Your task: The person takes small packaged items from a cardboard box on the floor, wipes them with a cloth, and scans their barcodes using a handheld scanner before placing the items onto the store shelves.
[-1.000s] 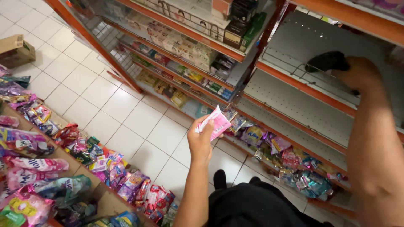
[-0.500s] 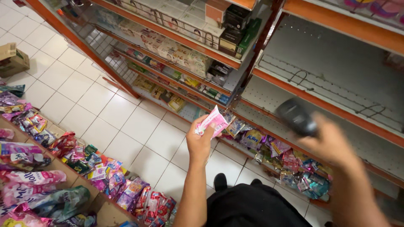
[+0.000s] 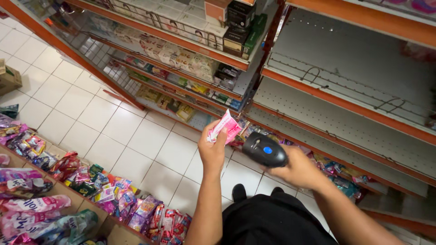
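A: Pink and white, that small sachet [image 3: 225,127] — the left hand [image 3: 212,152] pinched it by its lower edge, thumb on one side and fingers behind, and held it up over the white tiled floor [image 3: 113,131].

B: And the other hand?

A: The right hand [image 3: 297,170] was closed around a black handheld scanner [image 3: 264,149] with a blue button on top. Its nose pointed toward the sachet, just beside it but not touching.

B: Could you see the scanner's handle?

A: No, the palm hid it; only the head showed. The fingers under it were out of sight too.

B: What surrounded them?

A: Orange-edged shelves [image 3: 345,104] to the right, the upper ones bare perforated metal, the top one cut off by the frame. The lowest row held packets [image 3: 336,170], partly hidden behind the forearm. Farther left, boxes [image 3: 238,22] stood on a shelf, too blurred to tell apart. At lower left, colourful pouches [image 3: 91,186] lay in a display, cropped at the edge.

B: The person's feet?

A: Only dark shoe tips [image 3: 239,193] showed above dark clothing.
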